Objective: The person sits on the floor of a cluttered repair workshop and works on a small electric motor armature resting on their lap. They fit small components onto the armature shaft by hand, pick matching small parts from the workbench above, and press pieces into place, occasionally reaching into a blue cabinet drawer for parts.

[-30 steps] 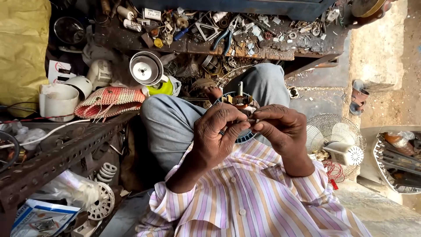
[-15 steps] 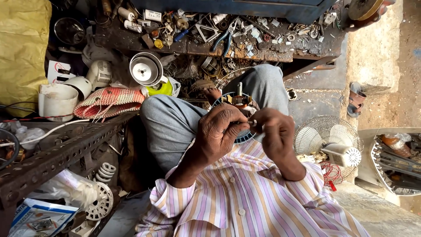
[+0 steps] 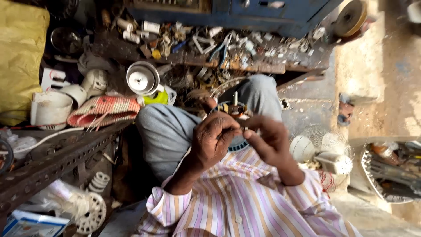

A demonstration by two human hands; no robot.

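A small fan motor (image 3: 232, 109) with copper windings and an upright metal shaft rests between my raised knees in grey trousers. Its blue round housing (image 3: 239, 145) shows just below my fingers. My left hand (image 3: 214, 141) curls around the motor's near side, fingertips pinched at its edge. My right hand (image 3: 271, 141) meets it from the right, thumb and fingers closed on the same spot. What the fingertips pinch is hidden. Both arms come out of a striped shirt at the bottom.
A cluttered low bench (image 3: 263, 66) with pliers and small parts lies beyond my knees. At left are a red woven basket (image 3: 105, 112), a round metal cap (image 3: 142, 79), white plastic housings (image 3: 50, 107) and a slotted metal bar (image 3: 57, 160). A white fan body (image 3: 324, 158) sits at right.
My right hand has closed in toward my left hand over the motor, and the fingers have shifted slightly. The view has also moved a little.
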